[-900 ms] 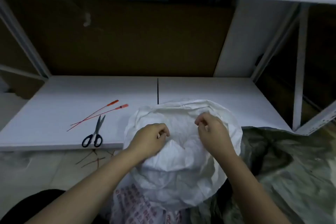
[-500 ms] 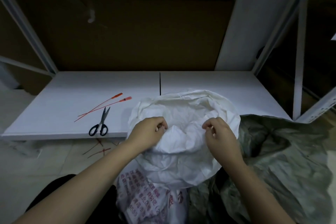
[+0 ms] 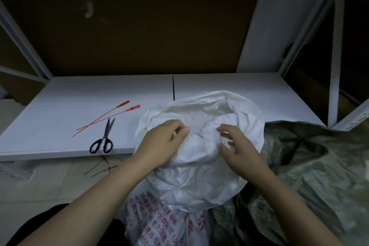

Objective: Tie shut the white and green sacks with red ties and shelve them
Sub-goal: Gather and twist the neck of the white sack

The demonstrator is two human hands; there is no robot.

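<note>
Your right hand (image 3: 237,144) has let go, fingers now spread above the crumpled white woven sack (image 3: 199,166) before the shelf; your left hand (image 3: 165,142) still pinches its mouth. Gathering continues; thin red ties (image 3: 107,120) wait unused on the shelf.

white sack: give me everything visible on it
The white sack stands in front of the shelf, mouth up and still open, untied. It looks like crinkled woven plastic, with red print low on its side. The left hand pinches the gathered top; the right hand hovers spread-fingered over it. The green sack lies against its right side.
</note>
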